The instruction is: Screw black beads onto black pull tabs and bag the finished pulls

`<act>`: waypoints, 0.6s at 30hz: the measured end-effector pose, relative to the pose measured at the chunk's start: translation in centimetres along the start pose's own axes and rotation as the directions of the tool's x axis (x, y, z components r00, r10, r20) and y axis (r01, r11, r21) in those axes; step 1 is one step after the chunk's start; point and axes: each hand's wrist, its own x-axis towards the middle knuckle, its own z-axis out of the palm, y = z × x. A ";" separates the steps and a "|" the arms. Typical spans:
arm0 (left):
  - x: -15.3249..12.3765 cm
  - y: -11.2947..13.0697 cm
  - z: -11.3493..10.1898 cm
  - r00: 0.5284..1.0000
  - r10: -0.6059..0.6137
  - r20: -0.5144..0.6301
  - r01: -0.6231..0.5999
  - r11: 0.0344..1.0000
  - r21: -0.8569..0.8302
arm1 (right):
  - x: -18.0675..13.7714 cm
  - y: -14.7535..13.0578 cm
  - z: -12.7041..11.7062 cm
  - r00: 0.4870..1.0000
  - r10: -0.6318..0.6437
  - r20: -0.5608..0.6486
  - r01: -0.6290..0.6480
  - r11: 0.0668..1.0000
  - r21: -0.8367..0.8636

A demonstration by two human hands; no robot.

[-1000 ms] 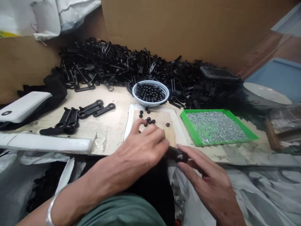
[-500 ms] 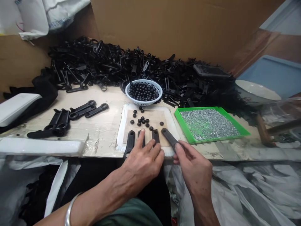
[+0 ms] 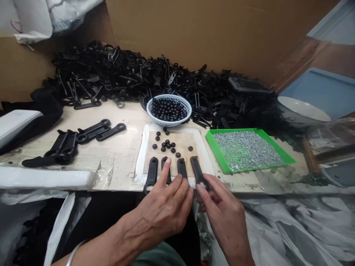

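Observation:
Several black plastic levers with ring ends stand in a row along the front of the white-edged pad (image 3: 141,147). My right hand (image 3: 226,210) pinches the near end of the rightmost lever (image 3: 196,166) between thumb and fingers. My left hand (image 3: 166,205) rests with fingers stretched out over the middle of the row. Its index finger lies along one lever (image 3: 168,177), partly hidden under it, and its other fingertips touch the near end of another lever (image 3: 181,167). The leftmost lever (image 3: 152,171) lies free. Small black knobs (image 3: 167,143) are scattered beyond the row.
A pale blue basket (image 3: 169,123) of black knobs stands behind the pad. To the right is a green tray (image 3: 226,168) of small metal pins. A large pile of black parts (image 3: 116,74) lines the back. More black levers (image 3: 66,144) lie at the left.
My right hand has drawn its lever left and closer, turning it more nearly parallel with the row. The left hand stays over the middle levers. The view has shifted slightly.

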 end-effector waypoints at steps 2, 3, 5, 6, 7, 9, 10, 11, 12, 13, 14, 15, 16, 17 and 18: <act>-0.2 -0.2 -0.1 1.000 0.006 -0.008 -0.006 1.000 -0.030 | -0.2 0.2 0.0 1.000 -0.017 0.012 0.017 1.000 0.009; -0.2 -0.3 -0.2 1.000 0.006 -0.007 -0.006 0.999 -0.044 | -0.3 0.4 0.0 0.999 -0.029 0.016 0.029 1.000 0.011; -0.4 -0.5 -0.2 1.000 0.005 -0.011 -0.006 0.997 -0.071 | -0.4 0.6 0.0 0.998 -0.049 0.031 0.048 0.998 0.027; -0.5 -0.6 -0.2 1.000 0.006 -0.011 -0.007 0.997 -0.082 | -0.3 0.7 -0.2 0.998 -0.054 0.040 0.053 0.998 0.036; -0.7 -0.6 -0.1 1.000 0.009 -0.012 -0.010 0.996 -0.092 | -0.1 0.8 -0.4 0.997 -0.059 0.043 0.057 0.998 0.041; -1.0 -0.8 -0.1 1.000 0.016 0.001 -0.016 0.994 -0.110 | 0.8 0.8 -1.0 0.997 -0.067 0.030 0.066 0.998 0.018; -1.1 -0.8 -0.1 1.000 0.017 0.012 -0.015 0.993 -0.119 | 1.4 0.8 -1.4 0.997 -0.075 0.012 0.075 0.997 -0.012; -1.2 -0.9 -0.1 1.000 0.013 0.021 -0.010 0.992 -0.130 | 2.3 0.6 -1.8 0.996 -0.093 -0.009 0.092 0.995 -0.049; -1.2 -0.9 -0.1 0.999 0.006 0.033 -0.001 0.990 -0.139 | 3.3 0.5 -2.2 0.992 -0.121 -0.020 0.119 0.989 -0.084; -1.1 -0.9 -0.2 0.999 0.001 0.039 0.005 0.989 -0.146 | 4.5 0.3 -2.4 0.987 -0.160 -0.013 0.157 0.980 -0.118; -0.8 -0.9 -0.3 0.999 -0.005 0.038 0.010 0.989 -0.149 | 5.8 0.0 -2.4 0.979 -0.203 0.018 0.203 0.967 -0.154; -0.5 -0.8 -0.4 1.000 -0.004 0.030 0.008 0.989 -0.149 | 7.1 -0.2 -2.3 0.967 -0.243 0.073 0.253 0.949 -0.188; 0.0 -0.7 -0.5 1.000 0.006 0.027 -0.002 0.989 -0.146 | 8.4 -0.5 -2.0 0.952 -0.270 0.148 0.298 0.929 -0.221; 0.6 -0.6 -0.6 0.999 0.022 0.035 -0.017 0.990 -0.139 | 9.5 -0.8 -1.6 0.933 -0.279 0.229 0.333 0.909 -0.251; 1.2 -0.5 -0.7 0.998 0.039 0.050 -0.032 0.991 -0.128 | 10.6 -1.2 -1.1 0.913 -0.271 0.305 0.358 0.891 -0.280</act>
